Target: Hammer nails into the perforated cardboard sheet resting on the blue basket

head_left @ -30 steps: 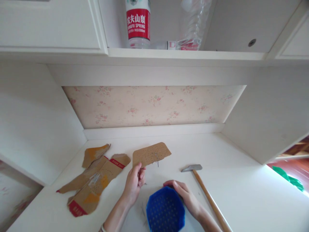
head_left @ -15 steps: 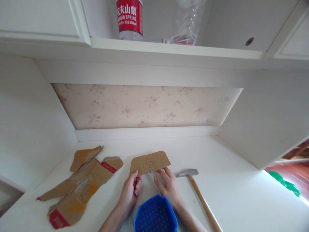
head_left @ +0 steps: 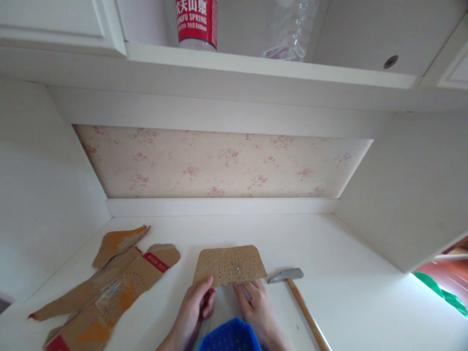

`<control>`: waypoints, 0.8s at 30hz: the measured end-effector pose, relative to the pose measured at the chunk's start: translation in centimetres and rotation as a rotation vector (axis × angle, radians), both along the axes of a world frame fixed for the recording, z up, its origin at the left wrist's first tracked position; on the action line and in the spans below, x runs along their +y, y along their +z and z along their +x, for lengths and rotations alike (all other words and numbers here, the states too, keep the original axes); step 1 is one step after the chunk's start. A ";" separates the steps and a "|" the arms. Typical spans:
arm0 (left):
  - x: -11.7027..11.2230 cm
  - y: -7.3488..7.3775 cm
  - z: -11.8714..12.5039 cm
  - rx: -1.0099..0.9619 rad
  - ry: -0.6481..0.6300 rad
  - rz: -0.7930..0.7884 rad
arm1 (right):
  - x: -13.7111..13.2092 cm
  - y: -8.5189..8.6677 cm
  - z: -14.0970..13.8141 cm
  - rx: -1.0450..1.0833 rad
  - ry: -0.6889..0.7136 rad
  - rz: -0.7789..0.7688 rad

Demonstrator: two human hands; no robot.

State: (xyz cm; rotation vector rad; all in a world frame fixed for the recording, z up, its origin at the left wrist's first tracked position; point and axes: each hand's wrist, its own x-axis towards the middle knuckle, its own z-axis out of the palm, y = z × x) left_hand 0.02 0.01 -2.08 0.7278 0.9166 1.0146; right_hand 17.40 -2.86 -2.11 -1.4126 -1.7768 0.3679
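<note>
My left hand (head_left: 195,304) grips the near left corner of a punched piece of cardboard (head_left: 215,261), thumb on top and fingers curled below. The cardboard is held above the white counter, dotted with small holes. Small shiny metal bits, like nail heads, sit right of its middle. My right hand (head_left: 256,304) is at the near right edge, its fingers bent together and their tips partly hidden under the cardboard. Below, between my forearms, stands a blue perforated basket (head_left: 230,336), cut off by the frame. A hammer (head_left: 303,304) with a wooden handle lies right of my right hand.
Torn cardboard (head_left: 120,287) with red and orange patches lies on the counter (head_left: 351,282) at left. White side panels and a flowered back wall (head_left: 230,161) enclose the counter. Plastic bottles, one red-labelled (head_left: 197,22), stand on the shelf (head_left: 256,66) overhead.
The cardboard has tipped so more of its top face shows. My right fingers have drawn together beneath its near edge. The view has shifted, and the basket sits lower in the frame.
</note>
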 end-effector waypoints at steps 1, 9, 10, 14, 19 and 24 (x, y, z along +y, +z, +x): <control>0.0 -0.3 0.0 0.042 -0.016 0.039 | 0.1 -0.2 0.0 -0.007 -0.002 0.011; -0.1 -1.8 -0.2 0.178 -0.070 0.130 | 0.4 -1.2 -0.2 -0.078 -0.019 0.049; -0.1 -1.7 -0.2 0.200 -0.072 0.148 | 0.4 -1.2 -0.2 -0.086 -0.020 0.042; -0.1 -1.0 -0.4 0.264 -0.169 0.211 | 0.3 -1.2 -0.2 -0.122 -0.012 -0.006; -0.1 -0.3 -0.1 0.237 -0.146 0.153 | -0.2 -0.2 -0.6 -0.177 0.093 -0.086; 0.0 0.7 0.3 -0.086 0.065 -0.049 | -0.5 1.1 -0.7 -0.119 0.147 -0.110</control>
